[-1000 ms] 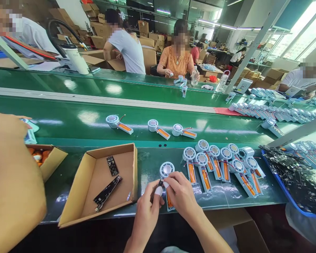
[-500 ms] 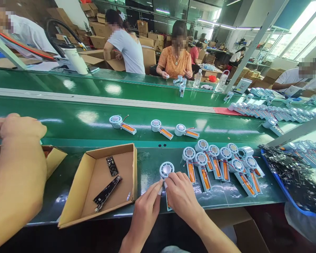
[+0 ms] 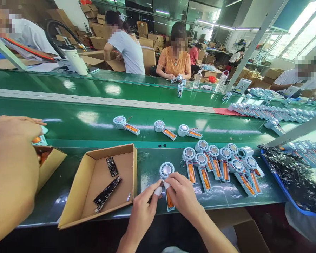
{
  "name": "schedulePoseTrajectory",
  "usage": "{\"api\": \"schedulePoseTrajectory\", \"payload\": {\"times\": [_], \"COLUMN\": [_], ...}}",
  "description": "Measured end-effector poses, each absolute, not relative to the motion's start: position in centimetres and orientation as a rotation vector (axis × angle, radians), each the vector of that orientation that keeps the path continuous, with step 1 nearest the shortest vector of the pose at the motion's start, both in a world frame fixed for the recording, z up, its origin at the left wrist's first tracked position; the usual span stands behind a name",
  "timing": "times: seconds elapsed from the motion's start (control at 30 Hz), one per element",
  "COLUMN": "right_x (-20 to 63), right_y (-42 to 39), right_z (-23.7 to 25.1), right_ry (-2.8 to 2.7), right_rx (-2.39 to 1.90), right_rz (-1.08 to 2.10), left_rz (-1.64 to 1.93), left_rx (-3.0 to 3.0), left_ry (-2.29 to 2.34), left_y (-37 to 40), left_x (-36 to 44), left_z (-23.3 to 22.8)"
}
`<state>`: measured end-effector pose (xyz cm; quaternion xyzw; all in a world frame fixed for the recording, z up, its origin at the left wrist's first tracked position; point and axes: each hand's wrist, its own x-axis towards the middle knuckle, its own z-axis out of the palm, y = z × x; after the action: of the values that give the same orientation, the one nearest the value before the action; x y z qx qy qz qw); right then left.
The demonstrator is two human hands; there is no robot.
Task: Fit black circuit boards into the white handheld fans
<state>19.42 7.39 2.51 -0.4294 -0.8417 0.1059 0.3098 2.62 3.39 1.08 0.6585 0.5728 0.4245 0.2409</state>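
Both hands (image 3: 163,198) pinch a round-headed fan (image 3: 166,171) (orange cell).

No text, label, brand or number can be read here; the small dark mark on the white bottle (image 3: 75,59) at the far side of the table (image 3: 94,119) is too blurred to make out, and the cardboard boxes (image 3: 102,30) behind show no legible print
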Motion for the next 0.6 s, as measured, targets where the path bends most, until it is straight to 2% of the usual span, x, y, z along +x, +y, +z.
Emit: {"api": "schedulePoseTrajectory", "payload": {"times": [0.1, 0.23, 0.33, 0.47, 0.6], "right_x": [19.3, 18.9, 18.5, 18.4, 19.1], "right_y": [7.1, 6.4, 6.1, 6.3, 7.0], "right_z": [2.1, 3.2, 4.0, 3.7, 2.9], "right_ry": [-2.186, -2.357, -2.429, -2.404, -2.274], "right_rx": [-1.149, -1.259, -1.361, -1.353, -1.234], "right_rz": [0.270, 0.033, -0.032, 0.041, 0.257], "left_rz": [1.175, 1.268, 1.281, 1.276, 1.154], "left_rx": [1.859, 2.143, 2.330, 2.215, 1.928], "left_ry": [1.563, 1.558, 1.587, 1.579, 1.540], "left_y": [3.4, 3.0, 2.7, 2.9, 3.6], "left_x": [2.8, 3.4, 3.7, 3.4, 2.6], "left_z": [1.0, 0.5, 0.3, 0.5, 1.3]}}
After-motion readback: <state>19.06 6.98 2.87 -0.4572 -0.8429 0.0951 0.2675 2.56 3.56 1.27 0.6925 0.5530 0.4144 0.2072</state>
